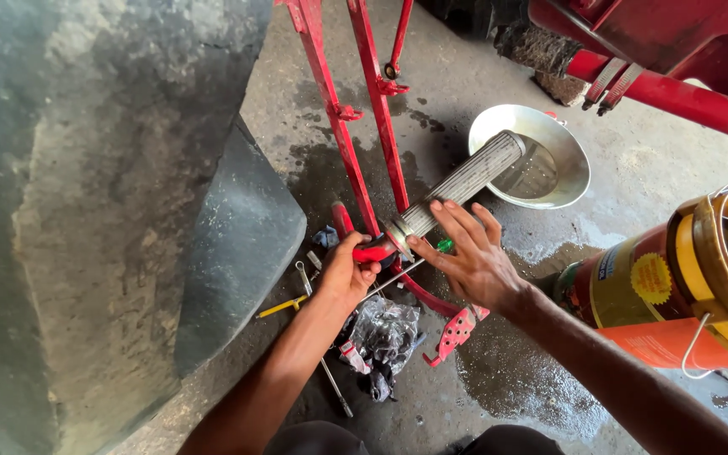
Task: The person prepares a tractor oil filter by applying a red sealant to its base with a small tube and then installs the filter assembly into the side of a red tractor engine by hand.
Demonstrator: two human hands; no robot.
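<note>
The left hand (349, 271) is closed around a red tool handle (374, 251) at centre frame. The right hand (470, 257), fingers spread open, rests against the ribbed grey filter cylinder (463, 183), which slants up toward the metal bowl (570, 179) at upper right.

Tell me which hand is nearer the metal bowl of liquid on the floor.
Right. The right hand rests open on the lower end of the ribbed filter cylinder, whose far end reaches over the metal bowl. The left hand grips a red handle farther left.
</note>
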